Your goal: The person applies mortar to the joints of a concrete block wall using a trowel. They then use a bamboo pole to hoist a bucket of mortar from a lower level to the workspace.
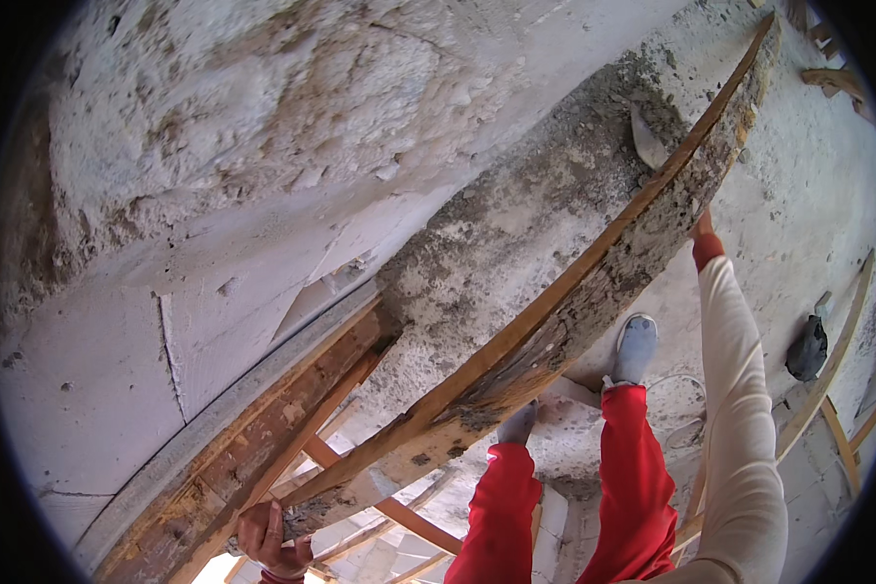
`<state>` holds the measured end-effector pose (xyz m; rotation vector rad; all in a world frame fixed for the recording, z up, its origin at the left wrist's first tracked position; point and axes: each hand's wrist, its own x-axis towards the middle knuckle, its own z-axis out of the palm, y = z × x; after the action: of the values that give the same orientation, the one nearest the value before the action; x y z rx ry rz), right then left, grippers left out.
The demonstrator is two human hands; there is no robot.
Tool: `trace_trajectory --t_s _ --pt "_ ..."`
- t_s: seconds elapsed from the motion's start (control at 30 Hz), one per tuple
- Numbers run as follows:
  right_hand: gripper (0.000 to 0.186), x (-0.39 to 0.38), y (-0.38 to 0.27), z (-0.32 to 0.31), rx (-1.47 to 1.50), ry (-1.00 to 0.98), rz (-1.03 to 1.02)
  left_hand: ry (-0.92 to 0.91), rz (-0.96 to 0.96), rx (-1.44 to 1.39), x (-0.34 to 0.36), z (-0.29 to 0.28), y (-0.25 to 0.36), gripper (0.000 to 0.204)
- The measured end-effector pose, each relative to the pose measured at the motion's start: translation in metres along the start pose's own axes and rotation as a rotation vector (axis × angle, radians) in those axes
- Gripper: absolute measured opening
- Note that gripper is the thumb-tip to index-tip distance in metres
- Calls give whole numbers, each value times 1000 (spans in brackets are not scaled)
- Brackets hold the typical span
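The left hand point(269, 541) is at seven o'clock, fingers point(274, 526) curled. The right arm point(735, 380) stretches almost straight from four o'clock; the right hand point(703, 225), near half past two, is mostly hidden.

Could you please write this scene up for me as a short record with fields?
Left side: left hand curled at the lower-left end of a long plank
Right side: right hand at the plank's right edge, fingers mostly hidden
Plank surface: brown edge, broad side stained grey
Clothing: red trousers, pale sleeve
Picture left: pale wall
Picture right: black object, kind unclear
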<state>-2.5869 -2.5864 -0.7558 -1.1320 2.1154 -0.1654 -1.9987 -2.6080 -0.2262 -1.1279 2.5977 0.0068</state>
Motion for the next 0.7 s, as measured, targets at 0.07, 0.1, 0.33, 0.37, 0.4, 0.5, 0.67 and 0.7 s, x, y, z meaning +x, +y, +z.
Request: trace_trajectory --t_s 0.07,0.1,0.33,0.37,0.4,0.5,0.67,0.7 --pt "41 -29 -2 45 98 60 41 15 -12 -9 1 -2 1 60" --pt "41 -50 -14 75 141 58 33 31 -31 -11 3 -1 2 59" --pt "41 -135 -199 242 263 -362 -260 -42 -2 4 5 -5 -3 63" --pt "42 -127 -219 248 180 -399 -250 -55 -8 8 6 -5 -3 62" --pt "43 -112 -232 250 95 -438 -239 -68 -13 9 6 -5 -3 62" --pt "49 -73 -239 191 168 -453 -103 -74 -14 12 -6 -6 -6 62" --pt "60 -56 -118 159 361 -251 107 -74 -9 -45 1 -6 -5 63" --pt "60 -75 -118 151 503 -130 181 -74 -9 -33 -4 -5 -7 63"
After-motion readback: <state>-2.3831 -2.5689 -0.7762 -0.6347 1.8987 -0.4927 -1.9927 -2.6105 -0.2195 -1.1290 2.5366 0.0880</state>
